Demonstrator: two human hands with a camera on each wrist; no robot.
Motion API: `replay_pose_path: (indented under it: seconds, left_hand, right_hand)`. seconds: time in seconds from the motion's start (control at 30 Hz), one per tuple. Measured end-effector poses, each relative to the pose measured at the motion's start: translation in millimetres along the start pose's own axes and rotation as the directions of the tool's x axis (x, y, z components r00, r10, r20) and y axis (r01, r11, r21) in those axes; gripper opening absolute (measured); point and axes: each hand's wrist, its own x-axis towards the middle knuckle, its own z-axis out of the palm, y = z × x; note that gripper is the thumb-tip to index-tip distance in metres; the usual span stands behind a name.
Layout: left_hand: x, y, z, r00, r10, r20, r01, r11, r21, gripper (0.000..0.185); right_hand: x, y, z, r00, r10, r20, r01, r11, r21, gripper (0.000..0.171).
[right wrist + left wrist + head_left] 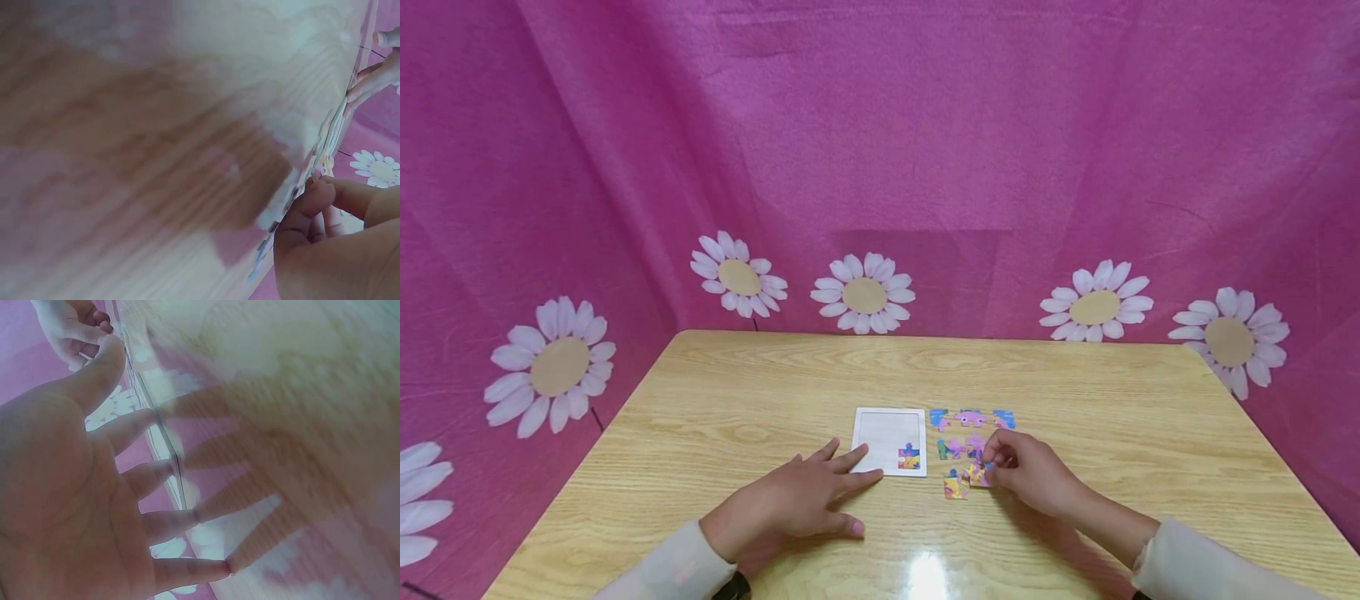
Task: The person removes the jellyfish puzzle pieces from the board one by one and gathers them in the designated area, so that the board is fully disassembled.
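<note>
At the lower centre of the frame, the right hand (1030, 473) pinches a puzzle piece (977, 473) while the left hand (801, 504) lies flat with released fingers (850, 458) beside the white tray (889, 440) on the desk (760, 392).

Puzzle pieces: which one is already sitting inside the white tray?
Only one puzzle piece lies in the white tray, at its near right corner. The other pieces lie loose on the table, right of the tray.

A staged recording booth: pink daisy-printed cloth (880, 167) curtains off a wooden table (1075, 392).
</note>
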Motion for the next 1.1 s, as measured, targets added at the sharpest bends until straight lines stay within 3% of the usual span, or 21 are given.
replay_pose_path:
  seconds: [1.1]
  left_hand:
    - [2.4,-4.5,3.6,1.000,-0.016,0.000,0.016,1.000,-0.003,0.073]
  right_hand:
    - [-12,12,0,1.000,0.010,0.029,-0.010,1.000,-0.002,0.012]
